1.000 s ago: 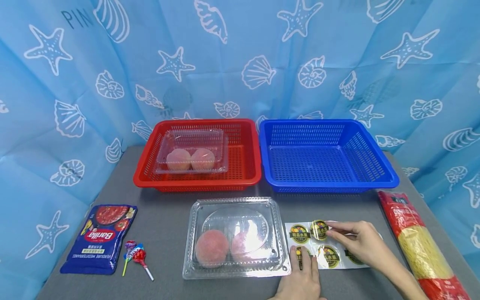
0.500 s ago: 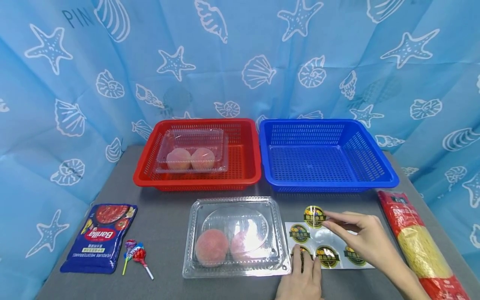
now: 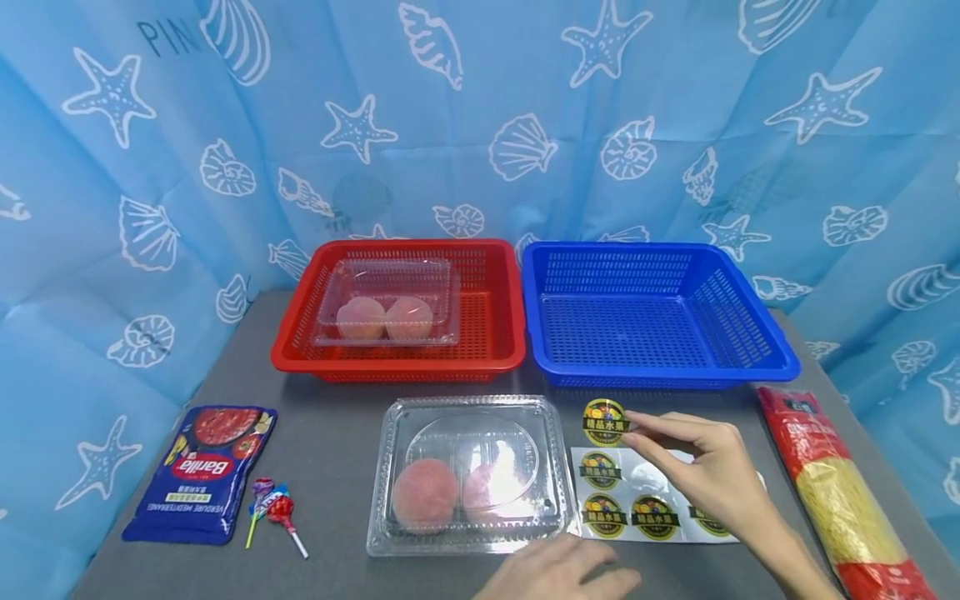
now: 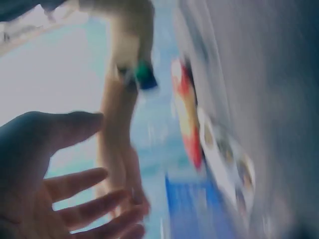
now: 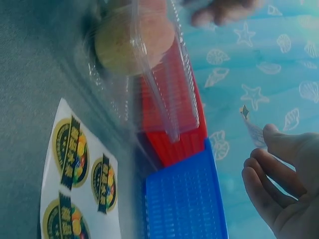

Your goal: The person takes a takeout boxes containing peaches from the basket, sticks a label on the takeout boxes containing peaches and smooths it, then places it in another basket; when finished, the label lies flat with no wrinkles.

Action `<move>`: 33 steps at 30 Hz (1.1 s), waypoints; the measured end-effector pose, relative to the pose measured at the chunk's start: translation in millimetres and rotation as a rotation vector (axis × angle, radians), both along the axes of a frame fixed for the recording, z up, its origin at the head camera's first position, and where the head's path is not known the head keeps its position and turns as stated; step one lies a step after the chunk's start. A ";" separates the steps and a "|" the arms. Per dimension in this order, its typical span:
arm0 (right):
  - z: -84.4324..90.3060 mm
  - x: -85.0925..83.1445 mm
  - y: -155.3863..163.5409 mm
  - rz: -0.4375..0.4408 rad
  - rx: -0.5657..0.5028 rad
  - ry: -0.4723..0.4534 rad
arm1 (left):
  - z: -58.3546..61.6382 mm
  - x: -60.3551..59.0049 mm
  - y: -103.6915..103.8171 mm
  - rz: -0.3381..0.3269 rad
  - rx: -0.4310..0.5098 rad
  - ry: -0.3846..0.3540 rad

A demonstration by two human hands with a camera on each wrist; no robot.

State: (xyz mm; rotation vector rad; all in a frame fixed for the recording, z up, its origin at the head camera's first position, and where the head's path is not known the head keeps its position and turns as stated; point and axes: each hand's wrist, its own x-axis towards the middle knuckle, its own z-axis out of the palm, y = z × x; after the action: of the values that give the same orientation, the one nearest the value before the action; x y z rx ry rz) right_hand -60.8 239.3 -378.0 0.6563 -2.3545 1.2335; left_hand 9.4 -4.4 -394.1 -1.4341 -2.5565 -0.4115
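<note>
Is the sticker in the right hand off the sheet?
Off: the right hand pinches the sticker by its edge, and the right wrist view shows it apart from the sheet.

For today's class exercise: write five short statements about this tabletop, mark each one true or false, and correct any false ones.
1. The right hand pinches a round sticker. True.
2. The left hand grips the lollipops. False: the left hand holds nothing.
3. The red basket contains a far clear box with two peach-like fruits inside. True.
4. The pasta packet is inside the blue basket. False: it lies outside the basket, on the table.
5. The sticker sheet is left of the near clear box. False: it is to the right.
</note>
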 end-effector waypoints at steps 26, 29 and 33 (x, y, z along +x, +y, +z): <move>-5.2 -17.2 -55.6 0.179 -0.060 -0.048 | -26.7 -65.8 -138.3 0.553 0.233 -0.514; -7.5 -20.3 -62.9 0.193 -0.066 -0.078 | -28.1 -69.6 -135.9 0.548 0.255 -0.514; -10.6 -25.4 -74.7 0.208 -0.070 -0.138 | -27.6 -74.5 -137.1 0.510 0.284 -0.514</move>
State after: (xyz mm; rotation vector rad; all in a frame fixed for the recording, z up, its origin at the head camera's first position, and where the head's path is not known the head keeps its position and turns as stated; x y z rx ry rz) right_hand -86.2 164.5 -388.6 0.8353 -2.3876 1.4874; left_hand -65.1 -141.5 -421.7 -0.5935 -2.9461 -1.1072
